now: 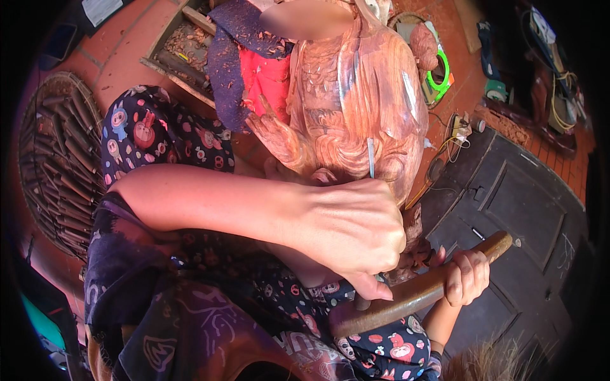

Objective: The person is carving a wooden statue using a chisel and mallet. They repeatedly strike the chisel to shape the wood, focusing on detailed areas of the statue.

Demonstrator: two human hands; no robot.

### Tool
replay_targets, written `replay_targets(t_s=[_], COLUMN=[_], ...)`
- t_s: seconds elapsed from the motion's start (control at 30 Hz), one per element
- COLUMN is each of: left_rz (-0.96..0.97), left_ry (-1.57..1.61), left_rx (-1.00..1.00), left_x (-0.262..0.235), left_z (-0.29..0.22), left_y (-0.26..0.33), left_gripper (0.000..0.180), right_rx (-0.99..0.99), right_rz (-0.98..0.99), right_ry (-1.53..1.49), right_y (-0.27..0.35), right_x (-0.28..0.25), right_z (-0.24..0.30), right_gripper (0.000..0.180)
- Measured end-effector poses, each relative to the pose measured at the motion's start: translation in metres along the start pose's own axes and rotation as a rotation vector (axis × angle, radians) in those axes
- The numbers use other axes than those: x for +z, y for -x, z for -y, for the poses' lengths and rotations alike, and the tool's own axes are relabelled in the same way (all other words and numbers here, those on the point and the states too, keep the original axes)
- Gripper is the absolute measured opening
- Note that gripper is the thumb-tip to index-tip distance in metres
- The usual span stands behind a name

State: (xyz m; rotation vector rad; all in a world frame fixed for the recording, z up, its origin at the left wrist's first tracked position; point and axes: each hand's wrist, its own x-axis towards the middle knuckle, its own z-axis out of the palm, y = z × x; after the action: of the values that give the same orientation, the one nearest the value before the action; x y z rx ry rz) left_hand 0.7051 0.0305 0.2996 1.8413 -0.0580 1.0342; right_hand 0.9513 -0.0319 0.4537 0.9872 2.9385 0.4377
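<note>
A large reddish wooden statue (356,82) with carved robe folds stands in front of me. Its carved hand (279,136) reaches toward the left. My left hand (359,225) is closed in a fist around a chisel (371,157), whose narrow metal blade points up against the lower robe folds. Below the fist shows the chisel's butt end, close to a long wooden mallet (413,295); whether they touch I cannot tell. My right hand (467,277) wraps round the mallet near its upper right end. The palm sides of both hands are hidden.
At the left lies a round basket (61,76) full of dark wooden-handled tools. A wooden box (171,81) with chips stands behind my knee, beside a dark blue and red cloth (232,70). Right are a dark panelled board (495,254), cords and a bright green ring (440,76).
</note>
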Motion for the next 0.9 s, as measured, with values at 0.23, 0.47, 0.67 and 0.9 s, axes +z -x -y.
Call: replay_targets(t_s=[0.23,0.47,0.67,0.9], left_rz=[-0.031,-0.007,-0.04,-0.077], left_ry=[-0.017,-0.034,-0.032,-0.057], left_rx=[-0.005,0.002,0.004,0.002], left_x=[0.0005,0.007,0.003,-0.0003], left_z=[0.004,0.0029,0.0025,0.001], left_y=[0.0001,-0.0003,-0.0028,-0.004], left_gripper=[0.045,0.046,0.047,0.048], right_rx=[0.002,0.018,-0.017,-0.013], right_rz=[-0.01,-0.008,-0.022,-0.057], right_ry=[-0.015,0.003,-0.068,-0.033], right_y=[0.0022,-0.0038,0.002,-0.0013], right_x=[0.0024,-0.001,-0.0037,0.0038], right_z=[-0.0054,-0.002,-0.001,-0.009], right_gripper=[0.036,0.039,0.039,0.037])
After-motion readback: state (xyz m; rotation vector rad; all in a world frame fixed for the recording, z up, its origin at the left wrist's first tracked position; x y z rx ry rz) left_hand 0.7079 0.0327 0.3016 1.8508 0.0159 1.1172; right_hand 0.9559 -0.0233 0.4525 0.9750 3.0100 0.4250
